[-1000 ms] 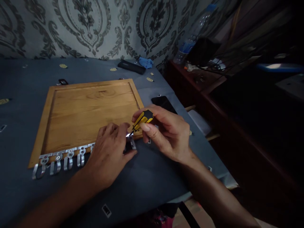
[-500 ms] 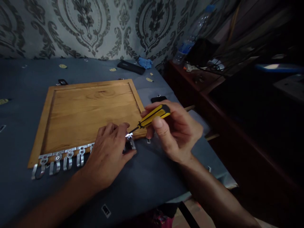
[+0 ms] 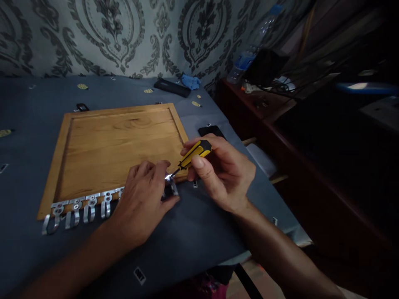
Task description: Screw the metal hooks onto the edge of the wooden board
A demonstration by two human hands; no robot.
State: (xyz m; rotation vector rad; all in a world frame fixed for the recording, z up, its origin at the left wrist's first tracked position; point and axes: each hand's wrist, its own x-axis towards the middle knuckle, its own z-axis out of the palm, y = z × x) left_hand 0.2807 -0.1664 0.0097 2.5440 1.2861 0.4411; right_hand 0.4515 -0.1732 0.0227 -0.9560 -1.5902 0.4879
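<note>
A wooden framed panel (image 3: 121, 149) lies flat on the cloth-covered surface. Along its near edge runs a metal hook rail (image 3: 92, 200) with several silver hooks. My left hand (image 3: 140, 199) is closed over the rail's right part, fingers on the panel side and thumb below, hiding some hooks. Just right of those fingers a bright metal hook (image 3: 173, 187) shows at the panel's near right corner. My right hand (image 3: 224, 174) grips a yellow and black screwdriver (image 3: 196, 153) by its handle. The screwdriver slants down to the left, its tip at the shiny metal by my left fingers.
Behind the panel lie a black oblong case (image 3: 172, 87) and a crumpled blue cloth (image 3: 191, 82). A dark phone-like object (image 3: 212, 131) rests beyond my right hand. To the right, a plastic bottle (image 3: 246, 58) stands on a dark red wooden ledge (image 3: 246, 108) with cables.
My right hand and the screwdriver have moved left and slightly down, bringing the tip to the metal at the corner. My left hand and the panel stay in place.
</note>
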